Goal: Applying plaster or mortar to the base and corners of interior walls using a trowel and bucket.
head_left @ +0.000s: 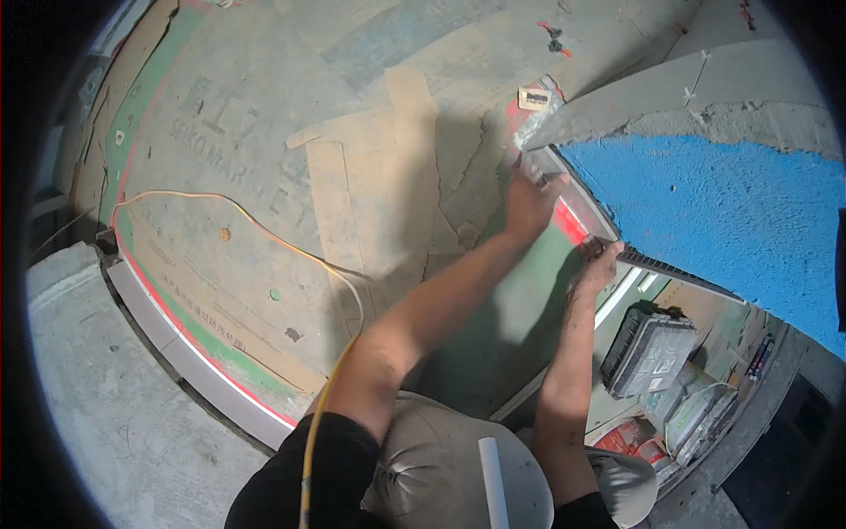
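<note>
My left hand [533,198] is closed on the upper part of a narrow pale strip [592,210], with a red band [569,220] along it, at the edge of the blue coated wall [705,212]. My right hand [599,263] grips the strip's lower end near the wall's corner, fingers bent. What my fingertips touch on the back is hidden. Just beyond my left hand lies a red and silver object with a cream label [536,99]. A yellow cord [291,249] runs over my left arm.
Torn cardboard [335,203] covers part of the floor. A curved tiled edge [145,309] runs at the left. A black toolbox [648,348], buckets [617,439] and white lengths of pipe stand or lie at the lower right. Small black and red tools [554,40] lie at the back.
</note>
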The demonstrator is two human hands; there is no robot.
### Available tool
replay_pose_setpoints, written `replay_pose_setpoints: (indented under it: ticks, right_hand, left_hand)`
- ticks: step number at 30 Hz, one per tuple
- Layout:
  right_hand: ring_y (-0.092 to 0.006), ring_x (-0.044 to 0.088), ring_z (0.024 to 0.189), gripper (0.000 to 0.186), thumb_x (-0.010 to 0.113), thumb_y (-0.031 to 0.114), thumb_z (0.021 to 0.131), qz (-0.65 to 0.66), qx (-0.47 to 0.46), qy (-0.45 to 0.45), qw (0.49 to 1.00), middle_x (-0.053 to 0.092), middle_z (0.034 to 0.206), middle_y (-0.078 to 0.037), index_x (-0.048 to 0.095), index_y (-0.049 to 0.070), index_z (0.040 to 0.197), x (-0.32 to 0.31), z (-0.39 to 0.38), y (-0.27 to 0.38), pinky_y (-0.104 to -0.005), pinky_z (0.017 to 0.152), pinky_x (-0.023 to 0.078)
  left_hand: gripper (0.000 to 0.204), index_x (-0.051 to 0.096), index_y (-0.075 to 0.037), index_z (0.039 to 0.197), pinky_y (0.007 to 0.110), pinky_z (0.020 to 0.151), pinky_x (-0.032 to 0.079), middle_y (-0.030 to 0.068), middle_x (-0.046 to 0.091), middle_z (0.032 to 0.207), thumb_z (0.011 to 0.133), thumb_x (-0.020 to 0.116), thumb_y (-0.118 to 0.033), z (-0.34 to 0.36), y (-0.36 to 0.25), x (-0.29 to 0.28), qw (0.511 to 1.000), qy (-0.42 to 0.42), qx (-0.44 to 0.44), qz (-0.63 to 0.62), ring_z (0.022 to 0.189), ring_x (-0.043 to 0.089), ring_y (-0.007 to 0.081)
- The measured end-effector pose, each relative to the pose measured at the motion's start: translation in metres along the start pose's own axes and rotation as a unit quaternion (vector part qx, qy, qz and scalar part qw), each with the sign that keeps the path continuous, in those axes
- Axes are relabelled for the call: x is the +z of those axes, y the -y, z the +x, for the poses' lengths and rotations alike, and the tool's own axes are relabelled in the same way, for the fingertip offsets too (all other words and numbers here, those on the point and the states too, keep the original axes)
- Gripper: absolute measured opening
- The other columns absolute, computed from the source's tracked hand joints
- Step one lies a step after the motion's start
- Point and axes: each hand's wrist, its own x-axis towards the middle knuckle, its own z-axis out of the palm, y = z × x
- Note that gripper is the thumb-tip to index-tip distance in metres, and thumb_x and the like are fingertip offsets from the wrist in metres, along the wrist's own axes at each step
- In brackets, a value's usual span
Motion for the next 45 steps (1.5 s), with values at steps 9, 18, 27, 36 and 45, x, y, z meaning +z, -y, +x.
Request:
replay_pose_setpoints:
  ticks: [9,18,27,36,45]
  right_hand:
    - [-0.0283,0.074,0.105,0.073,0.054,0.057,0.112,0.052,0.005,0.004,0.999,0.073,0.125,-0.021,0.060,-0.012,0.135,0.007,-0.017,-0.004,-0.0395,0.096,0.059]
    - [-0.0222,0.074,0.099,0.060,0.061,0.052,0.111,0.072,0.024,-0.018,0.997,0.076,0.111,-0.014,0.069,-0.006,0.127,0.010,-0.011,-0.002,-0.0360,0.087,0.059]
    - [-0.0189,0.069,0.093,0.048,0.057,0.044,0.114,0.105,0.019,0.013,0.994,0.073,0.102,-0.009,0.071,-0.002,0.118,0.024,-0.031,0.003,-0.0342,0.084,0.056]
    - [-0.0166,0.064,0.097,0.050,0.060,0.048,0.112,-0.015,-0.025,-0.001,1.000,0.073,0.108,-0.004,0.075,0.002,0.120,-0.008,0.008,-0.018,-0.0343,0.090,0.051]
    - [-0.0172,0.067,0.104,0.039,0.066,0.026,0.106,0.028,-0.075,-0.071,0.994,0.074,0.115,-0.009,0.068,0.000,0.135,0.022,-0.004,-0.053,-0.0316,0.096,0.052]
  left_hand:
    - [0.052,0.061,0.011,0.137,0.036,0.094,0.058,0.0225,0.076,0.124,0.098,0.081,-0.017,-0.009,-0.008,-0.004,0.993,0.061,0.026,-0.099,0.113,0.074,0.0225]
    - [0.058,0.055,0.012,0.138,0.035,0.091,0.058,0.0188,0.078,0.116,0.098,0.082,-0.020,0.001,-0.005,-0.005,0.983,0.074,0.013,-0.165,0.111,0.074,0.0214]
    - [0.068,0.050,0.013,0.144,0.032,0.082,0.056,0.0156,0.073,0.108,0.096,0.085,-0.021,0.013,0.017,-0.014,0.988,-0.014,0.038,-0.151,0.092,0.068,0.0168]
    - [0.034,0.063,-0.001,0.129,0.031,0.087,0.059,0.0062,0.069,0.112,0.102,0.077,-0.017,0.011,-0.001,-0.008,0.967,0.152,-0.106,-0.174,0.095,0.069,0.0164]
    - [0.046,0.054,0.006,0.140,0.034,0.093,0.064,0.0115,0.071,0.120,0.107,0.072,-0.021,0.032,-0.007,-0.023,0.973,0.215,-0.064,-0.061,0.104,0.075,0.0217]
